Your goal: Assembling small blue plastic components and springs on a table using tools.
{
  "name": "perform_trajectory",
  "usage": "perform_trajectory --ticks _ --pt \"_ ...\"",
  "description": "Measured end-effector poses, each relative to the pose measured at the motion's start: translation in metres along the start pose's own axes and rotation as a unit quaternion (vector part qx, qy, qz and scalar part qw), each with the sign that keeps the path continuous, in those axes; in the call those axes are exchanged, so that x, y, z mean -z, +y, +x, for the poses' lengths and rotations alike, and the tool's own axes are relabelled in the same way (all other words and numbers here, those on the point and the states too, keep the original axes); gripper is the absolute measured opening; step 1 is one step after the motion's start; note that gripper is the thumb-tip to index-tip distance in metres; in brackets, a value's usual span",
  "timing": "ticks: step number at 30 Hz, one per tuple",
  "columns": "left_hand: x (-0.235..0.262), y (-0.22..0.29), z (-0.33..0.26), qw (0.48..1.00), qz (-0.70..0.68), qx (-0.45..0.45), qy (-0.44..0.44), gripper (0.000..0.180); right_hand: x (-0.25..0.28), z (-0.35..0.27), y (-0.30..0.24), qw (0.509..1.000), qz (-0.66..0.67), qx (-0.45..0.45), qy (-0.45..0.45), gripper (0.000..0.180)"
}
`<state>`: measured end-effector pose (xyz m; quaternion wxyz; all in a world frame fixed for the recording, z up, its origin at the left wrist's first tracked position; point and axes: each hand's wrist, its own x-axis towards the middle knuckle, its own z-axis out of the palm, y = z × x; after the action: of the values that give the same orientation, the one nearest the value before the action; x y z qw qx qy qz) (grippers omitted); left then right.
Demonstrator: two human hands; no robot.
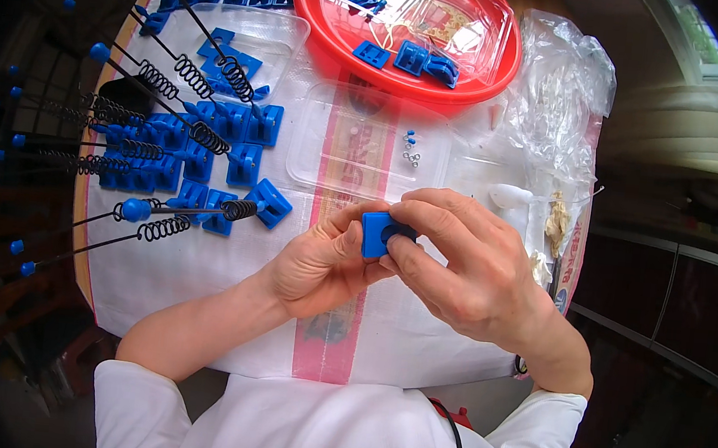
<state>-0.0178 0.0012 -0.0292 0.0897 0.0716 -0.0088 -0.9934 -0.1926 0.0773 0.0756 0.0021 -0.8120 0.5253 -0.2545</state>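
In front of my chest, a small square blue plastic part [372, 234] with a round dark opening is held up between both hands. My left hand [313, 270] pinches its left side with thumb and fingers. My right hand [469, 261] grips its right side, the thumb at the opening and the forefinger over the top. The right fingers hide part of the piece; I cannot tell whether something small is under them. Just beyond lie several small metal nuts [411, 156] and a tiny blue piece [411, 137] on a flat clear plastic tray [304, 145].
Several blue bases [244, 165] with black springs [209, 137] and ball-tipped rods crowd the left side, the rods jutting past the table edge. A red round tray [514, 53] with blue parts stands at the back. A crumpled clear bag [554, 87] and white bottle [510, 195] lie right.
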Motion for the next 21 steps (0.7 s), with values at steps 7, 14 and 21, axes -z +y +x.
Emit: perform_trajectory --ticks 7,14,21 --pt "0.0004 0.0005 -0.0008 1.000 0.002 0.001 0.006 0.039 0.0011 0.0007 0.0003 1.000 0.003 -0.003 0.000 0.024" --pt "0.0002 0.0004 0.0000 1.000 -0.003 0.004 0.004 0.037 0.0013 -0.0008 -0.0012 1.000 -0.009 0.002 -0.004 0.026" --pt "0.0032 -0.0009 -0.0019 1.000 0.017 -0.001 -0.009 0.038 0.0045 0.0004 -0.0034 1.000 -0.010 0.007 -0.004 0.022"
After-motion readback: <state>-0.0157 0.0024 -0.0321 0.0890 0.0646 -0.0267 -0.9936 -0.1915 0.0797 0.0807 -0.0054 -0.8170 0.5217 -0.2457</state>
